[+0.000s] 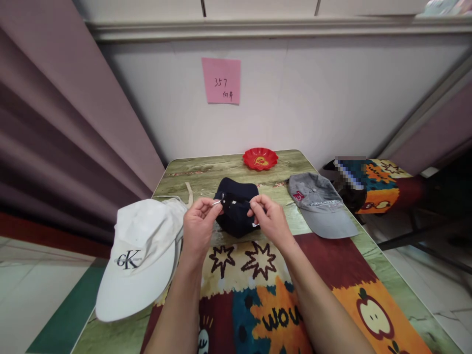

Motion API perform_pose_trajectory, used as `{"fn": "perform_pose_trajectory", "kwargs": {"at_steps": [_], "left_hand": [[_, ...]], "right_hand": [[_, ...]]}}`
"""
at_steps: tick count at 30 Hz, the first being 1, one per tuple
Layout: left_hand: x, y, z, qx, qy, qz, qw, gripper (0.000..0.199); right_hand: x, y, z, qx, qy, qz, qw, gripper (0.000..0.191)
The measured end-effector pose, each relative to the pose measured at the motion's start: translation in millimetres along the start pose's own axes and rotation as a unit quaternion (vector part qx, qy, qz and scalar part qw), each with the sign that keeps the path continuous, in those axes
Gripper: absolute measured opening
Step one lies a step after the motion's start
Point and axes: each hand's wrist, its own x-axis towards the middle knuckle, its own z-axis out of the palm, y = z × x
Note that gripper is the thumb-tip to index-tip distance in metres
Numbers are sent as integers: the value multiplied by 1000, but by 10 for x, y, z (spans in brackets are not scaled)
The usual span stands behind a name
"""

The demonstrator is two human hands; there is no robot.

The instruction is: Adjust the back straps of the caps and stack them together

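A dark navy cap lies in the middle of the table, with its back opening towards me. My left hand is closed in a pinch at the left side of that opening, where a small silvery piece shows at the fingertips. At the right side, my right hand pinches the cap's edge or strap; a small white bit peeks out below its fingers. Exactly which part each hand grips is too small to tell. A white cap with dark letters sits left of my left hand. On the right rests a grey cap.
A red scalloped dish stands at the table's back edge. The patterned cloth covers the near part of the table. Behind is a white wall with a pink note. A cloth-covered stool is at the right.
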Motion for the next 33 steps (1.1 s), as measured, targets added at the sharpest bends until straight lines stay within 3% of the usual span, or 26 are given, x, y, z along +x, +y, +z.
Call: {"fn": "perform_pose_trajectory", "kwargs": {"at_steps": [3,6,12,17,28,33], "left_hand": [[-2,14,-18,-10,-45,-2,999,21],[-19,-23,16,-16,-66,-57,996,25],[-62,-10,118,-92,-47,-148,984,28],[-85,7,160,-95,-50,-152,982,25],[-84,-1,127,-57,-33,-135,989,28],[-99,0,135,0,-32,-96,995,26]], "right_hand": [[9,-19,14,122,1,29,992,23],[-6,-42,67,182,-27,45,982,23],[-18,-24,88,40,-23,-12,999,19],[-5,-21,59,-9,-14,-61,998,16],[8,38,92,48,-9,-14,999,16],[-1,61,135,73,-9,10,997,18]]}}
